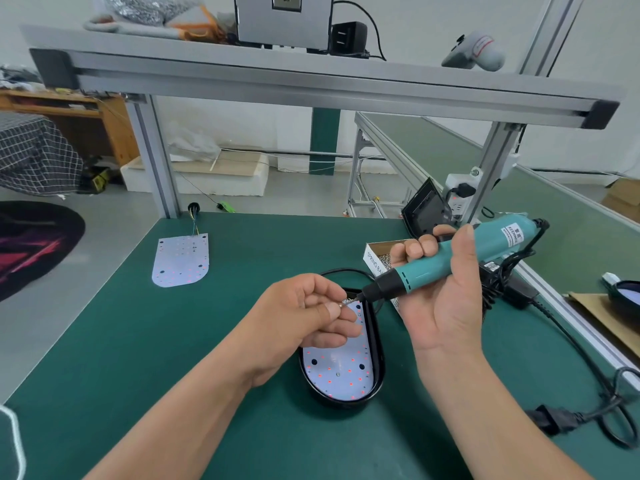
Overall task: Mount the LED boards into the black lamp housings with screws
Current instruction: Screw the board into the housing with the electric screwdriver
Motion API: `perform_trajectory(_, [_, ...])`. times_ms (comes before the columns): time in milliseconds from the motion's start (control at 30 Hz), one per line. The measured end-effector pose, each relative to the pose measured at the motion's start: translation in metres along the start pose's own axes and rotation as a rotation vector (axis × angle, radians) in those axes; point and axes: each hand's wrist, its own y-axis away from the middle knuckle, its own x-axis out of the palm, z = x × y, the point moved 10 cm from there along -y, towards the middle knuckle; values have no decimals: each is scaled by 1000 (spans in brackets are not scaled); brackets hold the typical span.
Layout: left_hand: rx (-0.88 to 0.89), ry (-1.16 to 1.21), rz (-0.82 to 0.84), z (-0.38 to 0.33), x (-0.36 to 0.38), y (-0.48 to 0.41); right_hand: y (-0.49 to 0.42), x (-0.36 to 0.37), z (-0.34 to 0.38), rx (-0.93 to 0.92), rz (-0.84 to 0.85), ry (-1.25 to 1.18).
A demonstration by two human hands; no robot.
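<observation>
**One screw at the driver's tip, housing directly below**

One small screw [341, 305] was pinched between the thumb and fingertips of the left hand [308, 313], held against the bit of a teal electric screwdriver [457, 263]. The right hand [440, 292] had its grip wrapped tight around the driver's body. The tool's long axis slanted from the desk's right edge down toward the middle, with the bit pointing at the left hand.

Both hands hovered over the far end of the black lamp housing [346, 401]. It lay near the front edge of the green desk [138, 341], its long axis running from front to back. An LED board [341, 370] sat inside it, with open mounting holes showing at its near end.

The step in hand looked like loading the screw onto the bit. After that the driver would have to swing upright and come straight down, since the board lay beneath the tip and not ahead of it. The left hand was the nearer one to the housing.

A second LED board [180, 259] lay loose toward the far left corner. An open box of screws [375, 259] sat just behind the housing.
</observation>
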Motion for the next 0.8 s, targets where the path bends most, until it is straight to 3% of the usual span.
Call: perform_trajectory(800, [41,-200,-106,-3,-7,-1,2,3,-7,7,40,76])
